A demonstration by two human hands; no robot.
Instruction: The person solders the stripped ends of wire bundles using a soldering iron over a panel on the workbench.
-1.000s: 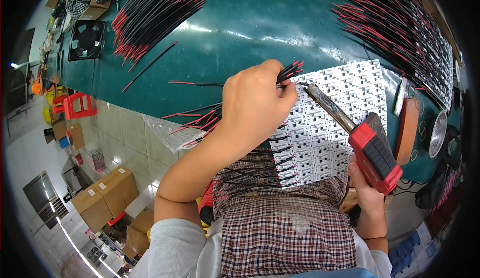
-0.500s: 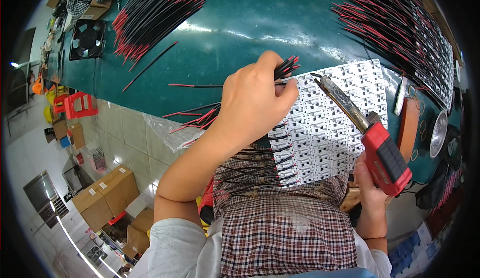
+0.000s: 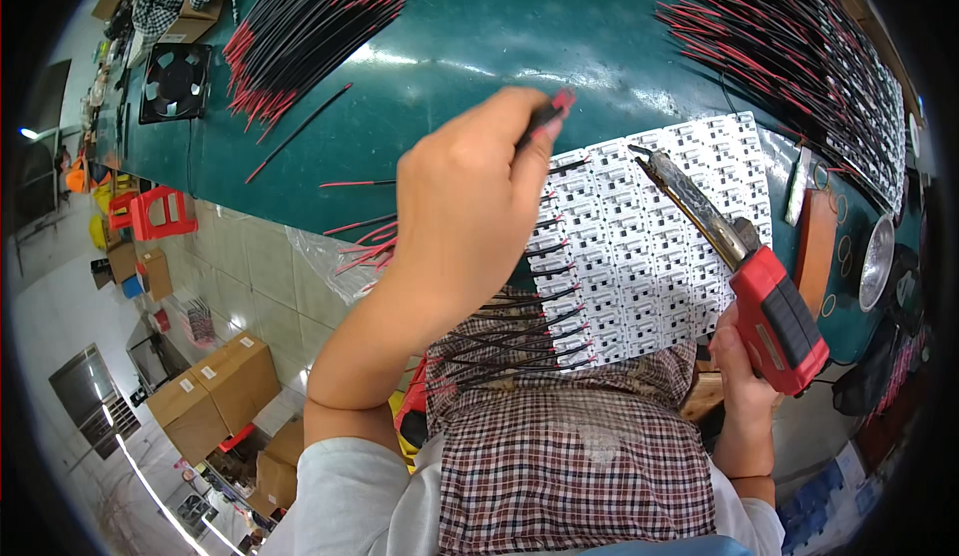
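Note:
My left hand (image 3: 470, 191) is closed on a small bunch of black wires (image 3: 544, 121) with red ends, just above the top left corner of a white circuit board panel (image 3: 649, 226). Along the panel's left edge, several black wires (image 3: 529, 332) with red tips lie side by side, some running over the checked apron. My right hand (image 3: 744, 366) grips a red and black soldering gun (image 3: 774, 321) from below. Its dark metal tip (image 3: 639, 151) points up and left over the panel's upper part. The left hand hides the middle of some wires.
A thick pile of wires (image 3: 310, 41) lies at the far left of the green table (image 3: 499, 21), with a single wire (image 3: 300, 134) beside it. A black fan (image 3: 175, 82) stands farther left. More wired panels (image 3: 789, 66), an orange-brown block (image 3: 817, 241) and a metal bowl (image 3: 877, 263) are at right.
My left hand has moved left and slightly up off the panel's corner, its bunch of wires now tilted and blurred. A wire now shows at that corner. The soldering gun has barely shifted.

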